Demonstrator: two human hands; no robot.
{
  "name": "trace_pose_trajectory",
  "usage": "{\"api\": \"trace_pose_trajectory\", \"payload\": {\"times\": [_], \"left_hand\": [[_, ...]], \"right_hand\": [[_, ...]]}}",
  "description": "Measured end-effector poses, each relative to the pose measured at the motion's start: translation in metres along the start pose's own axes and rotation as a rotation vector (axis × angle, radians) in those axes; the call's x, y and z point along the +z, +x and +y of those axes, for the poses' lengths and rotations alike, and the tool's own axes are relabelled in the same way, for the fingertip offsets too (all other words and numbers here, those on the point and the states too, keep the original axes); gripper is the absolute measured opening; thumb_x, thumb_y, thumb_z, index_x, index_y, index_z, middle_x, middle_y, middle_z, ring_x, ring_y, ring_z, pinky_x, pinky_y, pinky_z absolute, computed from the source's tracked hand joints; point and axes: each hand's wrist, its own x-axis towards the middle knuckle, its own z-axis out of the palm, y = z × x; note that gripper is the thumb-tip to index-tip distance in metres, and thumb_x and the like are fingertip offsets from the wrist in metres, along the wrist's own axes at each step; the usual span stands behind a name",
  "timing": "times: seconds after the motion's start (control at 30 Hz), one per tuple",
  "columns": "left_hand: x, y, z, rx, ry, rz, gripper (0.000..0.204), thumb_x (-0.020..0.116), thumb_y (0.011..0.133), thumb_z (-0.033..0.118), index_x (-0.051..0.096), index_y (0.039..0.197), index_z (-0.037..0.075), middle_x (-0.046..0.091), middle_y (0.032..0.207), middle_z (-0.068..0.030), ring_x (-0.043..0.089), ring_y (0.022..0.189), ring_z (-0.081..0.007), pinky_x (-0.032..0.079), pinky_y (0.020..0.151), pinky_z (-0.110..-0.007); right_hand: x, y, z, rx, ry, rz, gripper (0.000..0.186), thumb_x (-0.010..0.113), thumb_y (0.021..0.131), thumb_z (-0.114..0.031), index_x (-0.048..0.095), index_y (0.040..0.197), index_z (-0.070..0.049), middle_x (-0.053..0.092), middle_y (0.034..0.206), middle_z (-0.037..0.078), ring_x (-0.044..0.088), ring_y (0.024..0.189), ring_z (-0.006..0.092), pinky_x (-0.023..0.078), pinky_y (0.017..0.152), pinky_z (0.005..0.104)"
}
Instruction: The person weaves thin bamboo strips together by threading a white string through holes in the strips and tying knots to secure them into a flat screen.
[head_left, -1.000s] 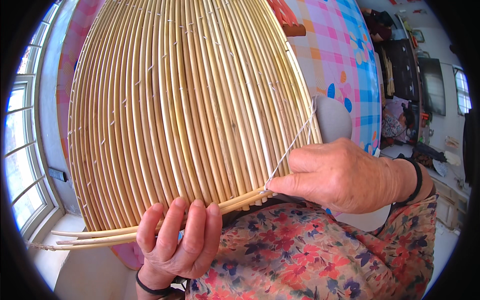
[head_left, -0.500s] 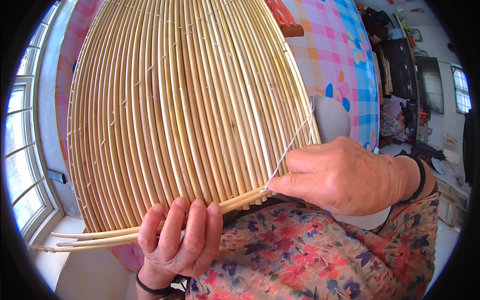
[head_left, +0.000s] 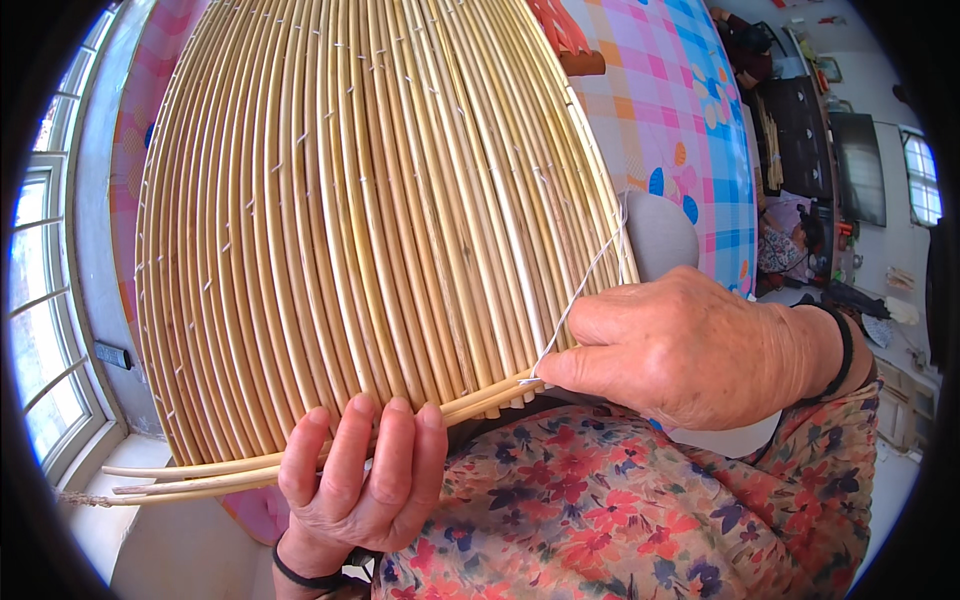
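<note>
A large mat of pale, straight stalks (head_left: 380,220), dotted with small white stitches, spreads across the middle of my view. My left hand (head_left: 365,480) has its fingers curled over the mat's lower edge, holding the long bound rim strips (head_left: 210,465), whose loose ends stick out at the left. At the right end of that edge, my right hand (head_left: 670,355) is closed, with thumb and forefinger pinching white cord (head_left: 571,303) at the rim. The cord runs slackly up along the mat's right side. What else lies under my fingertips is hidden.
A checked, flowered cloth (head_left: 700,130) lies beyond the mat, with a grey rounded object (head_left: 660,230) and a red item (head_left: 565,30) on it. A barred window (head_left: 50,300) and dark remote (head_left: 113,354) are left. People (head_left: 755,50) and dark furniture (head_left: 800,140) show far right.
My right hand has crept slightly upward while staying pinched at the rim. My left hand has shifted very slightly right, still gripping the edge. The mat looks almost unmoved.
</note>
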Motion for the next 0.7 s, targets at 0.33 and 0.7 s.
{"api": "trace_pose_trajectory", "payload": {"times": [0.33,0.7], "left_hand": [[0.002,0.000,0.000,-0.002,0.063,-0.012,0.017,0.061,0.086,0.017,0.069,0.100,0.015,0.061,0.101,-0.0024,0.061,0.097,-0.0199,0.044,0.091,-0.043],[0.019,-0.003,-0.004,0.009,0.184,0.116,0.019,0.056,0.087,0.015,0.070,0.101,0.014,0.064,0.102,-0.0028,0.061,0.096,-0.0198,0.046,0.085,-0.038]], "right_hand": [[-0.001,0.000,0.001,-0.012,0.007,0.005,0.011,0.058,0.075,-0.007,0.056,0.083,-0.001,0.054,0.079,0.013,0.062,0.073,0.0310,0.052,0.060,0.0403],[0.002,0.022,-0.009,-0.084,-0.183,-0.157,0.012,0.058,0.073,-0.007,0.051,0.082,-0.004,0.049,0.077,0.009,0.058,0.071,0.0278,0.050,0.056,0.0375]]}}
